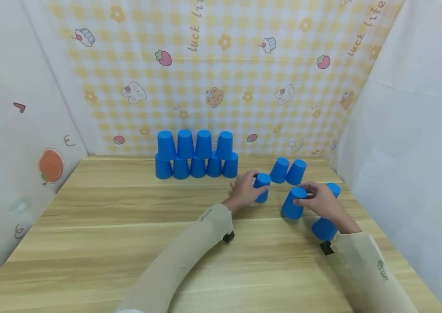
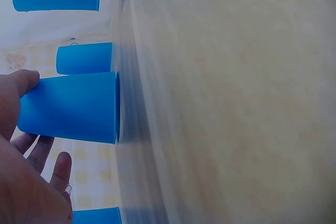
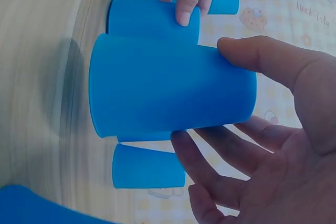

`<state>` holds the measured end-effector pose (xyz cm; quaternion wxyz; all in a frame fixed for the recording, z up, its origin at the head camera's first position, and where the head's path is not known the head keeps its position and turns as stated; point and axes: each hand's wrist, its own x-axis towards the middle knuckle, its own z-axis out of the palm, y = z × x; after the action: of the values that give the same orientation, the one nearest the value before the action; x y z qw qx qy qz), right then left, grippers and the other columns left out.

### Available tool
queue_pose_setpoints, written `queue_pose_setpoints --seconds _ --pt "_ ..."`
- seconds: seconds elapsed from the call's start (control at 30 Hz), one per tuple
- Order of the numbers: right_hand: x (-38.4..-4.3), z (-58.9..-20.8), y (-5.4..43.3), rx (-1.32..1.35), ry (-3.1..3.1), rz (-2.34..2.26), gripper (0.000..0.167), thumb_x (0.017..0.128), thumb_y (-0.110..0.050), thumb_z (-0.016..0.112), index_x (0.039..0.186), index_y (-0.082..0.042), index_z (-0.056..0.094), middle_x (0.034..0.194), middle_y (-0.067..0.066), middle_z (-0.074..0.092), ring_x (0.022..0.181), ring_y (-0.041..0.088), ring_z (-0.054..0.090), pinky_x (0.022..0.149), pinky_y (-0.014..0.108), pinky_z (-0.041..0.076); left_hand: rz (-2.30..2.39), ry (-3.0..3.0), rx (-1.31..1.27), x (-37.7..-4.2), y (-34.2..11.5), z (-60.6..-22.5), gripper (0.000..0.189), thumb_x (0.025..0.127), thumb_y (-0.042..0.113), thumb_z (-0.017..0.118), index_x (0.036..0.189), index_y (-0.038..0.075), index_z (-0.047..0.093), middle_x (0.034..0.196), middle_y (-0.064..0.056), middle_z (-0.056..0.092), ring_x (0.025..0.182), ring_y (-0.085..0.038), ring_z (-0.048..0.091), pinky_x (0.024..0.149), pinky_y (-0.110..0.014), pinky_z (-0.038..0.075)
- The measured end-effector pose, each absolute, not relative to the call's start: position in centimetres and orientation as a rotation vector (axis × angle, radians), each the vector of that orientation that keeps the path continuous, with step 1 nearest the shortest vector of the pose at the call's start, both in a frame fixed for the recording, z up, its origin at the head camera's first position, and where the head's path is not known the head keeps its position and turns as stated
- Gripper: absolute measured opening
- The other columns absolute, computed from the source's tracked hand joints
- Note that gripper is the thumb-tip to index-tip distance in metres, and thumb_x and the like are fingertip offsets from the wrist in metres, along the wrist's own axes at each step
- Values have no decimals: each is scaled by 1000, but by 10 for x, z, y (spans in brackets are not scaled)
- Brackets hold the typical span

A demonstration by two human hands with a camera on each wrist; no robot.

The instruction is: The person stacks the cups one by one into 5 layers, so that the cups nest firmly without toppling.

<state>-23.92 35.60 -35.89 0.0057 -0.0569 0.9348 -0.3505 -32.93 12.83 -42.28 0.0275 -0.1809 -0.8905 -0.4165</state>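
Note:
My left hand (image 1: 244, 191) grips an upside-down blue cup (image 1: 261, 194) between thumb and fingers, near its closed end; the left wrist view shows this cup (image 2: 68, 107) with its rim right at the tabletop. To the right, my right hand (image 1: 320, 202) pinches another upside-down blue cup (image 1: 292, 205) near its top. In the right wrist view the thumb lies on one side of that cup (image 3: 168, 85) and the fingers on the other, its rim close over the wood. Behind the hands, two more blue cups (image 1: 279, 170) stand side by side.
At the back, a row of several upside-down blue cups (image 1: 163, 167) carries a second row of several cups (image 1: 204, 144). Partly hidden by the right hand and wrist are a far cup (image 1: 334, 188) and a nearer cup (image 1: 323, 229). A patterned cloth (image 1: 221, 74) hangs behind the wooden table (image 1: 107, 217).

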Motion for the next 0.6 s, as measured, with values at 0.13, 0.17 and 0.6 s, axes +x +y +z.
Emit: queue_pose_setpoints --seconds 0.13,0.17,0.6 --pt "-244 -359 349 -159 2914 -1112 64 92 -28 72 139 8 48 135 33 53 117 50 57 92 55 52 -1318 -2720 -549 -330 125 -424 54 92 46 69 135 16 56 134 -1 60 126 -23 49 100 -52 28" --pt "-246 -358 346 -153 2908 -1124 65 92 -29 72 140 7 47 137 33 52 118 50 57 92 55 51 -1321 -2715 -547 -331 124 -424 54 91 45 69 135 16 55 134 -1 60 126 -23 49 100 -53 28" --pt "-263 -357 321 -139 2886 -1300 61 92 -24 73 141 3 48 137 30 52 121 48 55 96 55 49 -1406 -2692 -456 -337 110 -421 60 91 47 69 138 14 53 136 -4 60 129 -26 49 107 -60 24"
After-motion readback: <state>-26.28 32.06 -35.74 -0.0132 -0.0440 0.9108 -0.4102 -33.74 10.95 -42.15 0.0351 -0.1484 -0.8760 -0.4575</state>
